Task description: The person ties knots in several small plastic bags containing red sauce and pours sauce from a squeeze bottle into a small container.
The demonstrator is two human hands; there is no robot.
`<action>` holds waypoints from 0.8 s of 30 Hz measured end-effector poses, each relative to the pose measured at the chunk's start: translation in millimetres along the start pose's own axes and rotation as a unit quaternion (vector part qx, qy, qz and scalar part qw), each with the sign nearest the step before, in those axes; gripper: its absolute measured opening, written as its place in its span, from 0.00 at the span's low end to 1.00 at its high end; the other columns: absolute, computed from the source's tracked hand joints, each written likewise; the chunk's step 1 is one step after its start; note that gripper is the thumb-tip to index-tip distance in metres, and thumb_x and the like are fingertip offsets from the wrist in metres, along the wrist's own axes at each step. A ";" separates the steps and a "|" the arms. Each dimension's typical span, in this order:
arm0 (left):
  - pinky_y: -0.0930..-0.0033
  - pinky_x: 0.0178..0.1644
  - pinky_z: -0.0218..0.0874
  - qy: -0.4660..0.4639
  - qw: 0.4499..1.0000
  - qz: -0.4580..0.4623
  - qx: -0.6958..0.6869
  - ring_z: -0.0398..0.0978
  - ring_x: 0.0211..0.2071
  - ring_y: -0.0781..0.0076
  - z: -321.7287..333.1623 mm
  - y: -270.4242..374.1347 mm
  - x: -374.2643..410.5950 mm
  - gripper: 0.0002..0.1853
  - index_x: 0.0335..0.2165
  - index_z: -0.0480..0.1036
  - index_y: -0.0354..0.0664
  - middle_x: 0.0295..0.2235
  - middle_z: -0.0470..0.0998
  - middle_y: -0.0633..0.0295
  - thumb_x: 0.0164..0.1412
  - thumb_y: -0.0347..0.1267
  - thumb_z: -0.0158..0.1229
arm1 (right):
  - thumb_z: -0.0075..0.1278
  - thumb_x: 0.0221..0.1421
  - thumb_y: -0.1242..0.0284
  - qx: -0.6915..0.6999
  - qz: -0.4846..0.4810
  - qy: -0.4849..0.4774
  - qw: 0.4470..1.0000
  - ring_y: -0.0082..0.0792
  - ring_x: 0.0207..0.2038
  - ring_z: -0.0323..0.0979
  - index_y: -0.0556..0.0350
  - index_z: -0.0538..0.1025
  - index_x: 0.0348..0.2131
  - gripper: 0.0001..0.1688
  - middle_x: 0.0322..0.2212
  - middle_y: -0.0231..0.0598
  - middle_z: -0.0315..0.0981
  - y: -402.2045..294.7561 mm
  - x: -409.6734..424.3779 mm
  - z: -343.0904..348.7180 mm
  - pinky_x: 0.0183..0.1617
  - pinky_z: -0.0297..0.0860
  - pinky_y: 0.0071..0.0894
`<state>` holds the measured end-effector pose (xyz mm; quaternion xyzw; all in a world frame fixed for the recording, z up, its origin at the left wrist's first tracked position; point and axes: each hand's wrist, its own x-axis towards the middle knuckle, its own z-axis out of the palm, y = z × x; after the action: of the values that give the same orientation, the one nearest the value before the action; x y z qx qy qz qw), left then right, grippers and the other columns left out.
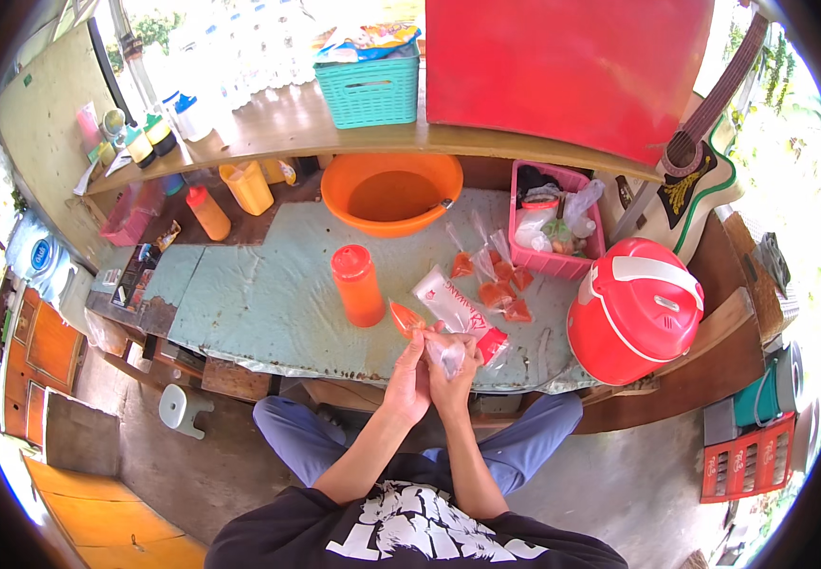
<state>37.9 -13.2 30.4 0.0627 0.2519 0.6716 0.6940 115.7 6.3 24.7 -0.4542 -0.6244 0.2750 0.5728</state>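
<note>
Both hands meet at a small clear plastic bag point(406, 318) with orange-red sauce gathered in its corner. My left hand point(409, 377) pinches the bag just below the sauce. My right hand point(455, 373) grips the loose, crumpled upper part of the same bag. Just beyond them a printed pack of plastic bags point(451, 302) lies flat on the table. A red-orange squeeze bottle point(358, 288) stands upright to the left of the hands. Several tied sauce bags point(499, 294) lie in a loose group past the pack.
An orange basin point(392, 220) holding brownish liquid sits at the back. Beside it is a pink basket point(556, 263) of bagged items. A red rice cooker point(634, 313) stands at the right, before a guitar point(688, 171). Another squeeze bottle point(207, 213) is at the back left, under a wooden shelf point(275, 131).
</note>
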 end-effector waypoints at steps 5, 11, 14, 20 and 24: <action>0.62 0.60 0.64 -0.040 0.998 -0.032 -0.034 0.69 0.56 0.67 -22.4 12.7 12.1 0.21 0.48 0.73 0.48 0.50 0.75 0.70 0.63 0.46 0.63 | 0.58 0.46 0.83 0.098 -0.082 -0.028 0.991 0.30 0.42 0.70 0.44 0.86 0.33 0.16 0.35 0.27 0.81 4.5 -3.1 1.5 0.54 0.52 0.35; 0.68 0.54 0.65 0.025 0.974 0.104 0.199 0.77 0.45 0.73 2.7 53.6 -1.5 0.10 0.37 0.82 0.38 0.39 0.81 0.61 0.63 0.35 0.66 | 0.51 0.51 0.81 0.106 -0.042 -0.148 0.982 0.31 0.46 0.71 0.49 0.86 0.33 0.14 0.44 0.30 0.80 -13.9 0.1 -24.4 0.58 0.54 0.35; 0.72 0.51 0.63 -0.007 0.903 0.236 0.360 0.77 0.41 0.75 7.2 58.1 0.4 0.07 0.36 0.84 0.40 0.38 0.82 0.64 0.62 0.32 0.67 | 0.46 0.61 0.77 0.314 0.100 -0.136 0.934 0.29 0.51 0.70 0.59 0.81 0.44 0.15 0.49 0.37 0.77 -12.3 7.0 -27.7 0.58 0.61 0.32; 0.72 0.47 0.63 0.051 0.902 0.195 0.381 0.74 0.34 0.79 27.8 57.0 -4.2 0.07 0.34 0.83 0.40 0.37 0.83 0.63 0.62 0.33 0.66 | 0.41 0.74 0.64 0.346 0.178 -0.250 0.887 0.21 0.37 0.66 0.61 0.74 0.45 0.18 0.31 0.28 0.69 -23.2 21.8 -6.9 0.46 0.65 0.24; 0.70 0.48 0.64 -0.040 0.942 0.146 0.298 0.74 0.36 0.79 20.9 74.9 2.0 0.09 0.32 0.82 0.42 0.37 0.83 0.62 0.64 0.36 0.65 | 0.41 0.74 0.64 0.371 0.224 -0.284 0.855 0.19 0.33 0.65 0.60 0.74 0.44 0.17 0.28 0.25 0.67 -30.9 28.3 -2.9 0.40 0.64 0.21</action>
<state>-20.5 0.7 79.8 0.3297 0.4008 0.6568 0.5471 112.7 17.3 65.2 -0.2376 -0.4934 0.7241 0.4192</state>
